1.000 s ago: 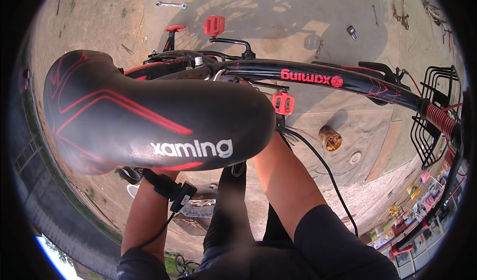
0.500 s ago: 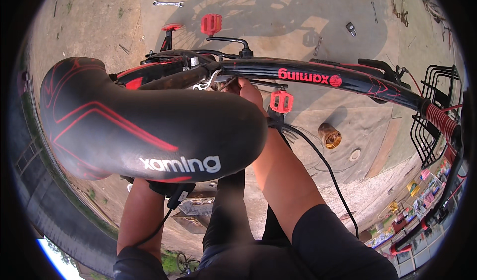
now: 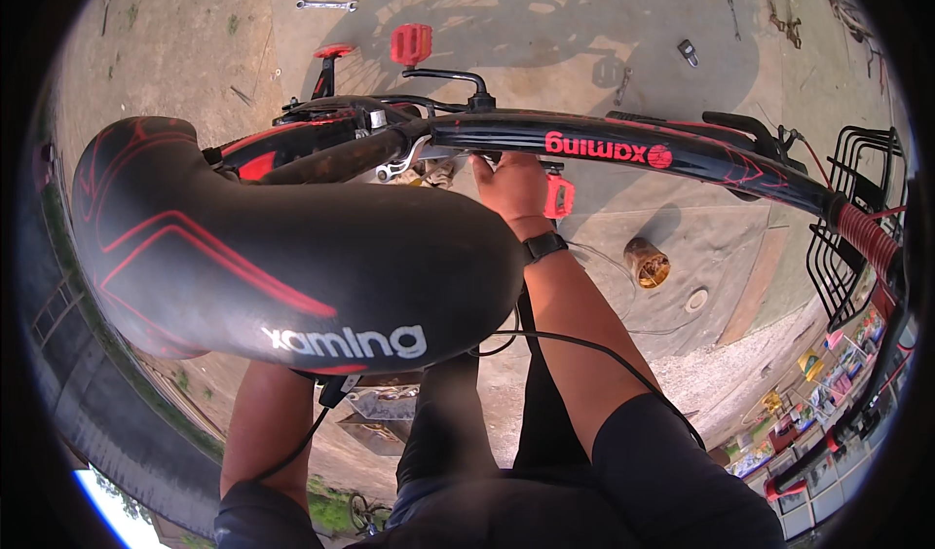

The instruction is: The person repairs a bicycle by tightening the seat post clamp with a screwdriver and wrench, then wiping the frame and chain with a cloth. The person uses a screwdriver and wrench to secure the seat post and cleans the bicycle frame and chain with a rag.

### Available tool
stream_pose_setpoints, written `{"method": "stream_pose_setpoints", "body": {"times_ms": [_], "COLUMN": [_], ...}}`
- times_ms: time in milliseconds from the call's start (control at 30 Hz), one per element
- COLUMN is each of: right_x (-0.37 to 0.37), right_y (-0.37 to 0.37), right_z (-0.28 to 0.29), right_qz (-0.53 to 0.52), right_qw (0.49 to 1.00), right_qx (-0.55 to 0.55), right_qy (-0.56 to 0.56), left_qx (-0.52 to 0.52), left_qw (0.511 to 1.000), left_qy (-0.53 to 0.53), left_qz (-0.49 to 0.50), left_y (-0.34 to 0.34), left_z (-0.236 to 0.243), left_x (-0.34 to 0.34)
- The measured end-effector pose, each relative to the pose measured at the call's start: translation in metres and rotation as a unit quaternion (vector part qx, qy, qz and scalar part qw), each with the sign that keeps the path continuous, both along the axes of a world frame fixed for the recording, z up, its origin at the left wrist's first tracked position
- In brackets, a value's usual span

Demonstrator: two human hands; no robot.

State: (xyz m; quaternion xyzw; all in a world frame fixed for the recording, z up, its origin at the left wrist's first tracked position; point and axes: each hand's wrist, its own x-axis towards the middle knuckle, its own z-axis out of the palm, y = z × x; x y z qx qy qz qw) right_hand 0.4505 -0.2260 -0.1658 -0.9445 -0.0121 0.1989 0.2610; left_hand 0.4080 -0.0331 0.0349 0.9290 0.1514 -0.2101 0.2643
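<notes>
A black bicycle saddle (image 3: pixel 302 257) with red lines fills the near left and hides my left hand; only that forearm shows below it. My right hand (image 3: pixel 513 190), wearing a dark wrist strap (image 3: pixel 543 247), reaches past the saddle's nose to the underside of the black frame tube (image 3: pixel 584 142). Its thumb side shows, but the tube covers the other fingertips, so any hold is hidden. Left of this hand are a silver clamp lever (image 3: pixel 403 162) by the seat post (image 3: pixel 336 156) and a crumpled beige thing (image 3: pixel 435 173), partly covered. Beside the hand is a red pedal (image 3: pixel 559 196).
Another red pedal (image 3: pixel 411 44) stands out on the far side. On the ground lie a wrench (image 3: pixel 327 5), a small black device (image 3: pixel 688 53) and a rusty can (image 3: pixel 647 264). A black wire basket (image 3: pixel 852 227) is at the right. A black cable (image 3: pixel 604 351) crosses my right forearm.
My right hand has turned, showing more of its back, and shifted slightly right, now covering part of the near pedal. The cable by its forearm has swung lower. The saddle has shifted slightly left.
</notes>
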Motion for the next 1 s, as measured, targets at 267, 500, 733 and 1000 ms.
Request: {"method": "stream_pose_setpoints", "body": {"times_ms": [267, 500, 733, 1000], "right_x": [0.011, 0.007, 0.006, 0.005], "right_y": [-0.005, -0.008, -0.008, -0.008], "right_z": [-0.011, -0.022, -0.023, -0.021], "right_qz": [0.117, 0.138, 0.123, 0.11], "right_qw": [0.993, 0.989, 0.992, 0.992], "right_qx": [0.0, -0.032, -0.006, 0.014], "right_qy": [-0.028, -0.036, -0.035, -0.055], "left_qx": [-0.017, 0.004, 0.011, -0.017], "left_qw": [0.999, 1.0, 1.0, 1.0], "left_qy": [0.022, 0.0, 0.005, -0.016], "left_qz": [0.031, 0.015, 0.004, 0.013], "left_y": [-0.005, -0.003, 0.002, -0.006], "left_z": [0.011, -0.001, -0.006, 0.008], "left_x": [0.004, -0.007, -0.009, -0.003]}}
